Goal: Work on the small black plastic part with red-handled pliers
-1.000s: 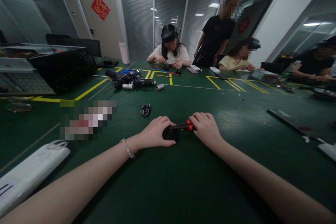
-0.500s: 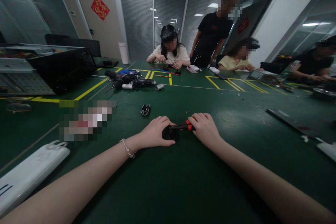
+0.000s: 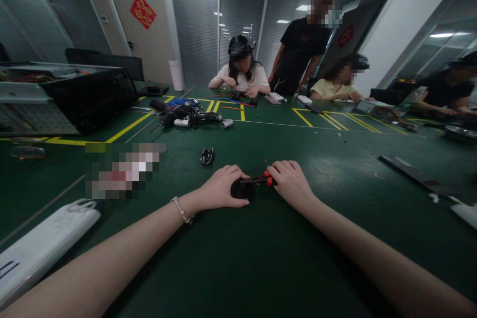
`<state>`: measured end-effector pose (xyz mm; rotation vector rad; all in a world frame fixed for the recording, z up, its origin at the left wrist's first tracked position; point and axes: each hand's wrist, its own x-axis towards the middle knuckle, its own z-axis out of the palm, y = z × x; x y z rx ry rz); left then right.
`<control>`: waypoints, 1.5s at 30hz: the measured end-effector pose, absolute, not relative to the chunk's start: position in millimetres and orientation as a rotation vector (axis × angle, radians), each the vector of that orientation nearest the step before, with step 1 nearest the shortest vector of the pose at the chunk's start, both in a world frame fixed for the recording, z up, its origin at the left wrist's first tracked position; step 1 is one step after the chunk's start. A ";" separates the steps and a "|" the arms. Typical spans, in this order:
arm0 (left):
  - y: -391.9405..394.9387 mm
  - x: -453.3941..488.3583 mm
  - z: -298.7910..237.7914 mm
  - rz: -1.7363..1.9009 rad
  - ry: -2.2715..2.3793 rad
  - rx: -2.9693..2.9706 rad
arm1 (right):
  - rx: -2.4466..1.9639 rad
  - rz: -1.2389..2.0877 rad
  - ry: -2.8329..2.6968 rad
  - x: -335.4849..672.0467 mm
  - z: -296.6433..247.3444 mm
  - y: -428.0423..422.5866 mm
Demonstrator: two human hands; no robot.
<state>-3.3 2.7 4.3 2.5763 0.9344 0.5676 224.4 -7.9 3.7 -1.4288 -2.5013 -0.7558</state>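
Note:
On the green table, my left hand (image 3: 222, 188) is closed round a small black rounded part (image 3: 243, 192), thumb at its near side and fingers at its far side. My right hand (image 3: 291, 182) grips pliers (image 3: 267, 177) by their red handles. The dark, narrow jaws of the pliers point left and reach over the top of the black part. Whether the jaws pinch anything there is too small to tell. Beyond my left hand lies a small black piece with pale edges (image 3: 206, 156). A few tiny bits (image 3: 267, 159) lie past the pliers.
A black computer case (image 3: 93, 99) stands at the far left, near a heap of cables and a black tool (image 3: 186, 113). A white case-like object (image 3: 48, 246) lies by my left forearm. A dark strip (image 3: 404, 171) lies to the right. Several people (image 3: 240, 67) are across the table.
Almost nothing differs. Both hands, the pliers and the black part keep their places; the whole view has shifted very slightly.

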 end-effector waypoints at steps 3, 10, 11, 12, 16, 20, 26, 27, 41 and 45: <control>3.4 -3.2 3.9 0.573 0.930 2.571 | -1.431 -0.752 -2.504 225.0 3.5 -8.0; 2.6 -4.3 6.0 0.556 0.914 2.555 | -1.415 -0.767 -2.514 227.1 4.5 -6.3; 2.4 -4.4 6.1 0.555 0.914 2.553 | -1.412 -0.769 -2.515 227.1 4.5 -6.1; 2.3 -4.4 6.1 0.554 0.917 2.552 | -1.411 -0.770 -2.514 227.0 4.5 -6.0; 2.5 -3.9 6.3 0.553 0.920 2.549 | -1.400 -0.784 -2.510 225.7 4.2 -6.5; 3.0 -3.9 6.7 0.551 0.917 2.545 | -1.393 -0.795 -2.508 225.8 3.6 -6.5; 2.1 -3.9 7.0 0.540 0.920 2.542 | -1.391 -0.780 -2.528 228.2 4.7 -4.8; 1.9 -3.8 7.2 0.538 0.920 2.543 | -1.387 -0.776 -2.535 228.5 5.1 -4.6; 1.9 -3.3 6.8 0.557 0.930 2.551 | -1.353 -0.782 -2.545 226.3 5.0 -4.8; 2.0 -3.4 5.3 0.559 0.930 2.559 | -1.336 -0.765 -2.553 227.6 4.6 -3.7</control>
